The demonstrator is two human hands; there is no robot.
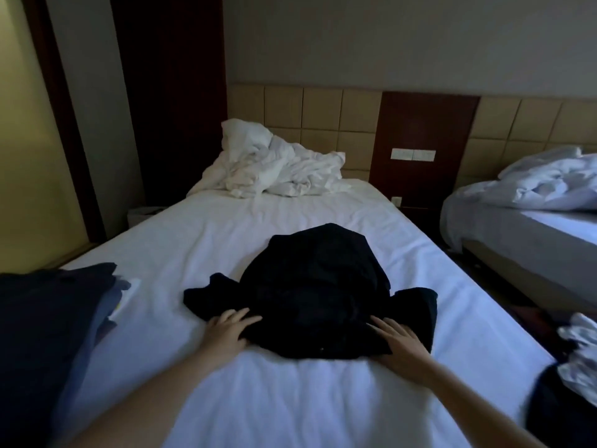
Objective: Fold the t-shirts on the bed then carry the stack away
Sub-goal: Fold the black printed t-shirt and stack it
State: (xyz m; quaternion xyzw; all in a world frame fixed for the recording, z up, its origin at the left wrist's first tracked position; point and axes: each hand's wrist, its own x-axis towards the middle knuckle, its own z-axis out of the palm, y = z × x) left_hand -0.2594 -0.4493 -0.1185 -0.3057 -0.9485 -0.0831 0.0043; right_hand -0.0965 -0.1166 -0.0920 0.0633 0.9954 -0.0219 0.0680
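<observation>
Left hand, fingers loosely spread; right hand, fingers straight, close together. Both lie flat on the near edge of the black t-shirt, mid-bed. Dark garment stack to the left; crumpled duvet at the head; loose clothes at the right edge.

No readable txt, labels, brands or nos. anywhere. Nearest candidates: white switch plate on the dark wood panel betw. the headboards, too small to tell any marking. White/yellow slip at the edge of the dark clothes pile, left side of the bed, too blurred to tell any print. Tiny pale dot on the near hem of the black t-shirt, can't tell what it is, nothing legible.
</observation>
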